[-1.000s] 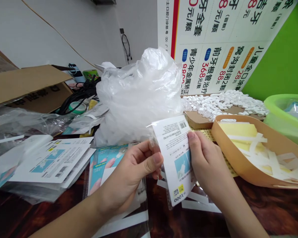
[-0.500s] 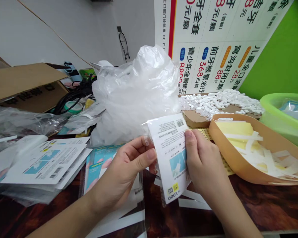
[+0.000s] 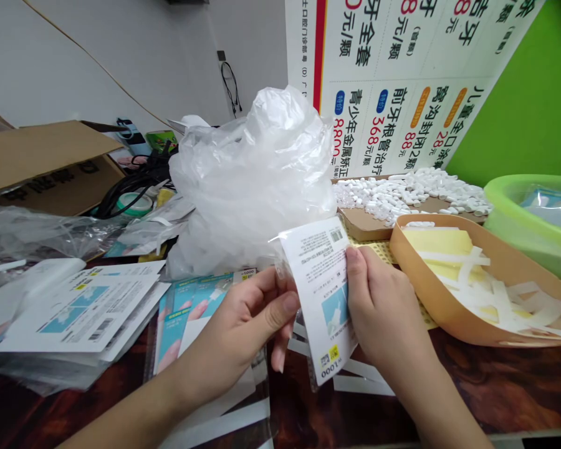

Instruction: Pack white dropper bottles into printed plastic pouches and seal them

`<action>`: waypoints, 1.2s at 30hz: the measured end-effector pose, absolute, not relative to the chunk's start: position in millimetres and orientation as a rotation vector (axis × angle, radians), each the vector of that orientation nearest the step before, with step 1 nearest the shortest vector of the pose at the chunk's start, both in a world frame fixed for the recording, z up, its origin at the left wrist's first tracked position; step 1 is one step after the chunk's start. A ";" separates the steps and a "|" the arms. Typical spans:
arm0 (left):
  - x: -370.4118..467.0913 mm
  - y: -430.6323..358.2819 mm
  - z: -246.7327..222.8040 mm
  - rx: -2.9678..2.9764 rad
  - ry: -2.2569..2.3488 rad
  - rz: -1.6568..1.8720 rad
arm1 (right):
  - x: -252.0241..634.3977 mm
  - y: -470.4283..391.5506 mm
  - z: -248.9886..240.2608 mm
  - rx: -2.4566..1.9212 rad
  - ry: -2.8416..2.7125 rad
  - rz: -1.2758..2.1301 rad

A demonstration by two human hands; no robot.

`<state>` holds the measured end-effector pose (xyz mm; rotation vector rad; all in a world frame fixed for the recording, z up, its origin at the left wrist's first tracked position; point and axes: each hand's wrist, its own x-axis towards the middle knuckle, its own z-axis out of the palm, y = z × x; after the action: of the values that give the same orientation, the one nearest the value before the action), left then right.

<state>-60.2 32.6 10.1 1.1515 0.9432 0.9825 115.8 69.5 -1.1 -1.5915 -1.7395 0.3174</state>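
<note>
A printed white card in a clear plastic sleeve (image 3: 320, 293) is held upright and slightly tilted in front of me. My right hand (image 3: 378, 299) grips its right edge, thumb on the printed face. At the left edge, my left hand (image 3: 266, 312) pinches the clear plastic between thumb and fingers. Below my left wrist lie blue printed cards (image 3: 175, 324) in clear sleeves. A stack of white printed cards (image 3: 79, 305) rests on the table to the left. White paper strips (image 3: 362, 383) lie under the held card.
A large bunch of clear plastic bags (image 3: 252, 181) stands behind my hands. On the right are an orange tray (image 3: 442, 312) holding paper strips, and a green basin (image 3: 509, 206). Small white pieces (image 3: 411, 190) cover cardboard at the back. A cardboard box (image 3: 47, 156) is at far left.
The view has shifted slightly. The left fingers have moved a little along the sleeve's left edge, and one lower finger now extends downward. Both hands keep their hold.
</note>
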 end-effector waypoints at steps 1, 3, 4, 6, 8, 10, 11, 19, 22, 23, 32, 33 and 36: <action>-60.4 32.2 9.5 1.158 0.925 0.996 | 115.7 69.3 -1.1 -1.595 -1.736 0.311; -61.4 32.0 7.9 1.178 0.901 1.023 | 115.5 68.6 -0.8 -1.601 -1.737 0.310; -62.0 32.3 7.2 1.198 0.898 1.028 | 115.4 68.3 -0.4 -1.603 -1.742 0.321; -62.8 33.0 6.5 1.247 0.904 1.021 | 115.2 67.8 0.6 -1.613 -1.755 0.360; -62.5 33.1 6.9 1.298 0.915 1.008 | 115.1 67.6 1.8 -1.626 -1.760 0.399; -61.3 31.7 7.4 1.334 0.938 1.006 | 115.3 67.8 2.7 -1.634 -1.770 0.427; -60.5 30.5 7.4 1.347 0.953 1.008 | 115.5 67.9 2.7 -1.635 -1.776 0.433; -58.9 24.1 -0.2 1.442 1.029 1.084 | 109.5 65.7 -4.5 -1.552 -1.788 0.123; -61.3 26.5 0.8 1.503 1.054 1.083 | 102.9 61.8 -7.2 -1.257 -1.751 -0.079; -62.0 27.7 1.8 1.517 1.073 1.064 | 100.8 60.3 -7.8 -1.189 -1.753 -0.035; -56.2 37.7 8.2 1.387 1.092 1.076 | 99.9 56.2 -10.9 -1.270 -1.721 0.776; -54.6 37.9 9.2 1.389 1.102 1.102 | 100.6 56.8 -11.0 -1.260 -1.718 0.775; -51.9 38.7 11.8 1.351 1.109 1.125 | 101.5 57.7 -11.0 -1.248 -1.700 0.770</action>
<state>-51.9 38.7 11.8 1.3506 1.1092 1.1254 101.5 57.7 -11.0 -1.2476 -1.7000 0.7703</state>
